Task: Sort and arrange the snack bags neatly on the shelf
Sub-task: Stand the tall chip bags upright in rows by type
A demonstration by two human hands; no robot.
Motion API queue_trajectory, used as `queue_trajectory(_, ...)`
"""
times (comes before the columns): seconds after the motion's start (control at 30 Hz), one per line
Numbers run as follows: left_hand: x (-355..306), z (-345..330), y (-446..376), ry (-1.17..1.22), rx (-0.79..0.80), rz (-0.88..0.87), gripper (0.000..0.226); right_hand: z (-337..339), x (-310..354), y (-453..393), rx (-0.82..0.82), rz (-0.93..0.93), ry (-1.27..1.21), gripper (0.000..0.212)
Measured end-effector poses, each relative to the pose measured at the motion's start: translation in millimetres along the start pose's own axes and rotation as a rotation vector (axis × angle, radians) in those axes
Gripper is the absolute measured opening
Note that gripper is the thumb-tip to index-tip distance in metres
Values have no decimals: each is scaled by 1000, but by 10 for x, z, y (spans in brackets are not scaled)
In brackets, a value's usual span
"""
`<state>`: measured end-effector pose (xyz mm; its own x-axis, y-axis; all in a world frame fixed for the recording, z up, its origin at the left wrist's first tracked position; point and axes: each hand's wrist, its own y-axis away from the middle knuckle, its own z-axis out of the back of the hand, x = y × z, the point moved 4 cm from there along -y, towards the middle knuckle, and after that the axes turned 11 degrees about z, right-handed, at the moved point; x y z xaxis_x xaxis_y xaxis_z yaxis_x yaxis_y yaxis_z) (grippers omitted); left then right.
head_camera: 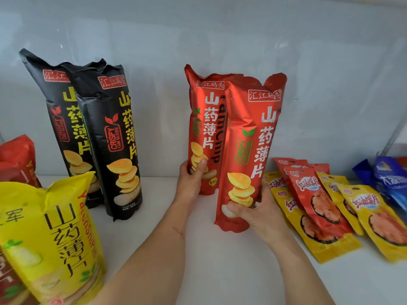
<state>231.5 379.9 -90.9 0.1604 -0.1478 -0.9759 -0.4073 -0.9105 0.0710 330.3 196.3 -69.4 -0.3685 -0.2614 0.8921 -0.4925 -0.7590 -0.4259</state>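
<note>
The shelf point(198, 260) is a plain white board with a pale, glossy wall point(220, 40) right behind it; faint reflections show on the wall.

On the left, two tall black bags point(105, 137) stand upright side by side, leaning a little to the left, the rear one partly hidden by the front one. In the near left corner a wide yellow bag point(55, 234) stands tilted, with red packs point(17, 159) behind and below it, cut off by the edge. On the right, a loose heap of small flat pouches lies on the board: yellow pouches point(374, 219) and red pouches point(317, 194) overlapping each other, their tops toward the wall. Farther right, blue bags point(387, 179) sit against the wall, only partly in view.

In the middle, two tall red bags stand on end, long axes vertical, printed fronts facing out, sealed tops up. The rear red bag point(204, 128) stands nearer the wall; the left hand point(191, 183) grips it low down, thumb across the front. The front red bag point(248, 150) overlaps the rear one's right side and leans slightly right at the top; the right hand point(253, 212) holds it near the bottom, thumb pressed on the front, fingers wrapped behind. Its base seems just above or barely on the board; I cannot tell which. The pouch heap lies just beside the right hand.
</note>
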Motion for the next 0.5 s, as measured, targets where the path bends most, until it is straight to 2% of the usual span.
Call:
queue_trajectory(0.07,12,-29,-26,-16,30,-3,73,2,12,21,4,-6,17,77)
queue_trajectory(0.2,5,-73,3,-64,97,-6,38,-32,28,24,1,-30,30,65)
queue_trajectory(0.27,-17,-71,19,-73,115,0,32,-56,29,9,-14,-44,39,61)
queue_trajectory(0.43,-84,-39,41,-66,126,-23,34,-106,-19,-44,-54,-49,55,61)
queue_trajectory(0.5,-108,-40,42,-79,119,-49,49,-141,-43,-86,-63,-47,61,61)
